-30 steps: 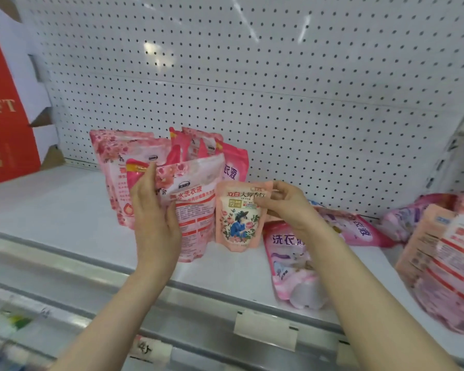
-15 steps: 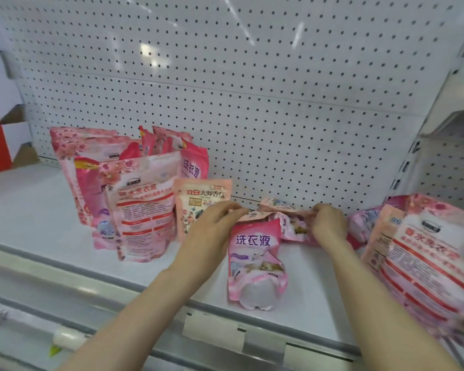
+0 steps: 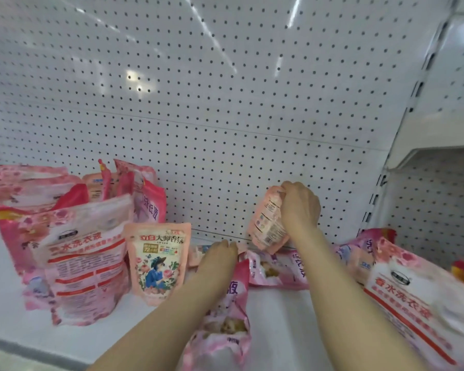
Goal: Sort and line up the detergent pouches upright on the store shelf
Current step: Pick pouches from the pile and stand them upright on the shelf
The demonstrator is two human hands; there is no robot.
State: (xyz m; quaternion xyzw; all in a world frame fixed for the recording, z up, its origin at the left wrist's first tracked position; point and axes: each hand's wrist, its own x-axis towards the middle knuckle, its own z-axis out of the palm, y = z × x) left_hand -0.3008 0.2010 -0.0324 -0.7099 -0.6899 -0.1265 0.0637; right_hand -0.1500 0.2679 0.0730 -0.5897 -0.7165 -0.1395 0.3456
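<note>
Several pouches stand upright at the left, a small floral pouch [image 3: 158, 263] at the row's end. I see my right hand [image 3: 300, 207] pinching another small pouch [image 3: 268, 219] by its top, lifted off the shelf [image 3: 279, 325]. My left hand [image 3: 220, 257], fingers together, reaches among the flat pouches [image 3: 276, 269] left to sort.

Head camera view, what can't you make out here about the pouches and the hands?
- Left hand: whether it grips anything is unclear; its fingers reach behind the lying pink pouch.
- Small peach pouch in the right hand: its back faces the camera and the print is too blurred to read.
- Large pouch at right: cut off by the frame edge.
- Rear pouches at left: hidden behind the front ones.
</note>
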